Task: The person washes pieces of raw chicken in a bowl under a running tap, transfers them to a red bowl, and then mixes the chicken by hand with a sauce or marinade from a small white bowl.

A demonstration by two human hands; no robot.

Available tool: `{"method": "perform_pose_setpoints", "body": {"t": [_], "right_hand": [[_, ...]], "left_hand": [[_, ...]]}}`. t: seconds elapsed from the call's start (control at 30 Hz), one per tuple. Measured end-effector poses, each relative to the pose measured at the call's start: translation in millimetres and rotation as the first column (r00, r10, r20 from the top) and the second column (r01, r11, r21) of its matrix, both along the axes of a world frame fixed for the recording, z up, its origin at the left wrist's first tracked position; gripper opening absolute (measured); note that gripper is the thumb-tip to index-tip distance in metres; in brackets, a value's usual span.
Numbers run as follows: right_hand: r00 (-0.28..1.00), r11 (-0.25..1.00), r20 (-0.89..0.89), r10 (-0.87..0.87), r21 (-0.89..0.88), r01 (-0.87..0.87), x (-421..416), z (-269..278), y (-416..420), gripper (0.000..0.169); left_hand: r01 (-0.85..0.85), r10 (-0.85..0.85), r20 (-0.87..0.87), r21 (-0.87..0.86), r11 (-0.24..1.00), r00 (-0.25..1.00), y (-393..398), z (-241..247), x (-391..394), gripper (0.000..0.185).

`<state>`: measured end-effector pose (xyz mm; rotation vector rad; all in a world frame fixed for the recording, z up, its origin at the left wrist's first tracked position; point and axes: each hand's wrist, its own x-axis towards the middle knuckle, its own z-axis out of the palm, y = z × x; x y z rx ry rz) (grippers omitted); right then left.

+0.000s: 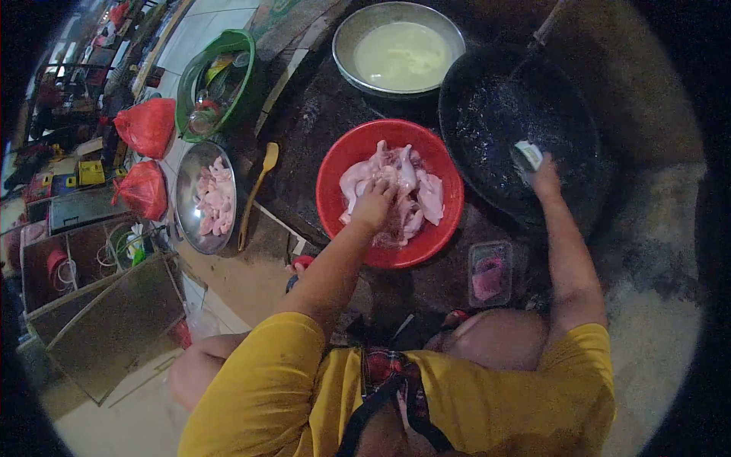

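My left hand (374, 204) rests on pieces of raw poultry (408, 171) in a red plastic basin (449, 228) at the middle of the view. Its fingers lie on the meat; whether they grip a piece is unclear. On the right, my right hand (547, 178) holds a small pale container or cup (529, 155) over a large black wok (571, 114). The wok's inside shines with wet spots. Behind the red basin stands a metal bowl (342, 45) of cloudy yellowish liquid (402, 57).
At left are a metal bowl (188, 234) of meat pieces, a yellow spatula (254, 197), a green basin (251, 80) with containers, and red plastic bags (149, 128). A clear plastic box (507, 297) with something pink lies near my right knee.
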<state>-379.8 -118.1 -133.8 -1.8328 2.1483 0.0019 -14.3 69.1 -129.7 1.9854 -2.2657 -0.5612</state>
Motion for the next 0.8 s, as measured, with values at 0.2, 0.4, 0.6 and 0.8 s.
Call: {"method": "perform_pose_setpoints", "body": {"t": [0.2, 0.4, 0.6, 0.8], "right_hand": [[0.508, 0.798, 0.673, -0.537, 0.601, 0.048, 19, 2, 9, 0.038], [-0.131, 0.756, 0.745, -0.654, 0.634, -0.161, 102, 61, 33, 0.038], [-0.210, 0.829, 0.802, -0.559, 0.534, -0.164, 207, 106, 50, 0.049], [0.188, 0.806, 0.834, 0.518, -0.403, -0.435, 233, 114, 53, 0.052]], "left_hand": [[-0.172, 0.196, -0.123, 0.184, 0.968, 0.973, -11, 9, 29, 0.032], [-0.484, 0.517, -0.402, 0.188, 0.855, 0.756, -41, 54, 17, 0.026], [-0.382, 0.623, -0.302, 0.578, 0.721, 0.721, -63, 66, -2, 0.037], [-0.477, 0.436, 0.195, 0.327, 0.816, 0.878, -39, 37, -4, 0.043]]}}
